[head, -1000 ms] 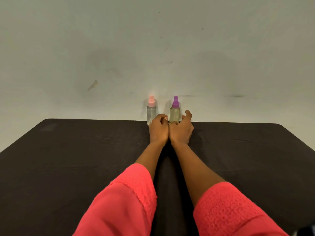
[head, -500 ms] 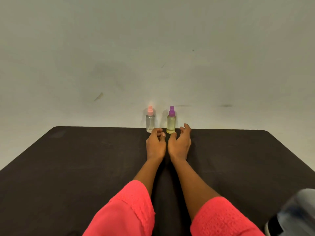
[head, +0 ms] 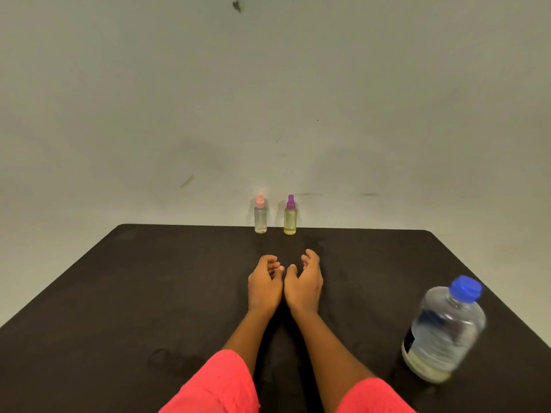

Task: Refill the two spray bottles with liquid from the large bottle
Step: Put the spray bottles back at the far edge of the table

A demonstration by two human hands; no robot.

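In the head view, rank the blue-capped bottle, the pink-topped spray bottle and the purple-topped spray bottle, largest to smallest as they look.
1. blue-capped bottle: largest by far, though also nearest the camera.
2. purple-topped spray bottle and pink-topped spray bottle: side by side, alike in size, so tied.

Nothing here can be read. The large bottle, off to the right of the right hand and nearer the person, has a dark label low on its side. It is blurred and mostly turned away, so no word, brand or number comes through. Beyond that hand, the pink-capped spray bottle and the purple-capped spray bottle are too small to show any print.
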